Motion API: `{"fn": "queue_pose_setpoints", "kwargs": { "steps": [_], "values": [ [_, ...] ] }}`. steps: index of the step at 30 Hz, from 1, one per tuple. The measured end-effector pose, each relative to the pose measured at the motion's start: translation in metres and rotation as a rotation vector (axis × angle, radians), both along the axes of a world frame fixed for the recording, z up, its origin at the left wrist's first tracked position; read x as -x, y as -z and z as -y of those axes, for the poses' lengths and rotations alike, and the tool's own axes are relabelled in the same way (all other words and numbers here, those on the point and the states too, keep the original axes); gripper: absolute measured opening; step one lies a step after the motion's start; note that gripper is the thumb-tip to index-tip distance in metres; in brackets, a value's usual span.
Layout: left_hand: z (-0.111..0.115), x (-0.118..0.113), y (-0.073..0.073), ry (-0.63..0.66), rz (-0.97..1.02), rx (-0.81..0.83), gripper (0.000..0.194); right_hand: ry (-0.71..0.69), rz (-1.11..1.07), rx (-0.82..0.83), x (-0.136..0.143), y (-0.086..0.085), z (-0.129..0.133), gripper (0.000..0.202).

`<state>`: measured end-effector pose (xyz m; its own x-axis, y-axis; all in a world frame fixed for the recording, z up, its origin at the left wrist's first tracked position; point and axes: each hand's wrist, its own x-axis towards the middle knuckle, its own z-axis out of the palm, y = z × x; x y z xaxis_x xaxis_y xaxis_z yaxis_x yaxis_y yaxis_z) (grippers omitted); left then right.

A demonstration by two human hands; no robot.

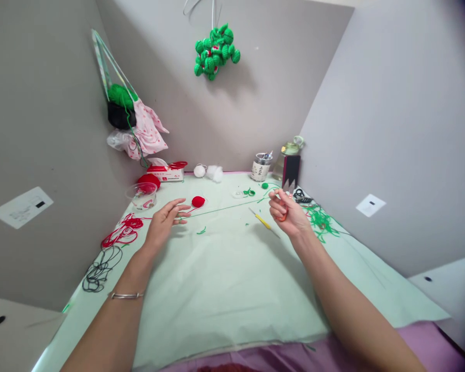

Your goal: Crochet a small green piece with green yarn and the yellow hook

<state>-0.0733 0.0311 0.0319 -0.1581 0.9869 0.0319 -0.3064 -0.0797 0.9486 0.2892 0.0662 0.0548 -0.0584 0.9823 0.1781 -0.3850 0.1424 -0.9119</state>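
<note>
My left hand (166, 219) is held over the left part of the table with its fingers apart, and a green thread (227, 208) stretches from its fingers toward my right hand (289, 211). The right hand is closed around orange-handled scissors (283, 217), whose blades point up and away. A yellow-handled crochet hook (262, 219) lies on the cloth just left of the right hand. Beyond the left hand's fingertips sits a red crocheted ball (198, 202), with red yarn trailing left. Small green yarn scraps (201, 231) lie on the cloth.
Red yarn (122, 232) and black yarn (101, 271) tangle at left; green yarn (322, 222) at right. Farther back stand a clear bowl (142, 199), tissue box (166, 173), pen holder (260, 168) and bottle (287, 160). A green crocheted bundle (216, 52) hangs above.
</note>
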Motion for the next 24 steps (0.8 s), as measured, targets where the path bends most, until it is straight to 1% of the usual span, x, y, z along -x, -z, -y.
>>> {"fn": "queue_pose_setpoints", "kwargs": {
  "steps": [2, 4, 8, 11, 13, 15, 18, 21, 24],
  "values": [
    [0.000, 0.000, 0.003, -0.041, -0.037, -0.024, 0.029, 0.018, -0.029, -0.001, -0.008, -0.002, -0.001, 0.033],
    [-0.003, 0.004, 0.006, -0.110, -0.049, -0.042, 0.031, 0.036, -0.040, 0.000, -0.015, -0.004, -0.001, 0.031],
    [-0.007, 0.014, 0.009, -0.240, -0.042, -0.058, 0.018, 0.061, -0.012, 0.021, -0.021, -0.009, 0.001, 0.034],
    [-0.007, 0.009, 0.009, -0.256, -0.033, -0.067, 0.014, 0.034, 0.053, 0.068, -0.012, -0.008, 0.004, 0.040],
    [-0.003, -0.001, 0.009, -0.197, -0.048, -0.064, 0.018, -0.008, 0.103, 0.106, 0.000, -0.005, 0.008, 0.044],
    [0.001, -0.012, 0.011, -0.089, -0.100, -0.052, 0.022, -0.061, 0.152, 0.138, 0.014, -0.002, 0.013, 0.047],
    [0.007, -0.025, 0.017, 0.068, -0.238, -0.026, 0.016, -0.138, 0.216, 0.171, 0.032, 0.002, 0.022, 0.046],
    [0.012, -0.033, 0.027, 0.152, -0.363, -0.017, 0.008, -0.191, 0.255, 0.187, 0.044, 0.004, 0.028, 0.045],
    [0.016, -0.042, 0.032, 0.206, -0.417, -0.035, 0.012, -0.239, 0.284, 0.204, 0.052, 0.007, 0.030, 0.043]
  ]
}}
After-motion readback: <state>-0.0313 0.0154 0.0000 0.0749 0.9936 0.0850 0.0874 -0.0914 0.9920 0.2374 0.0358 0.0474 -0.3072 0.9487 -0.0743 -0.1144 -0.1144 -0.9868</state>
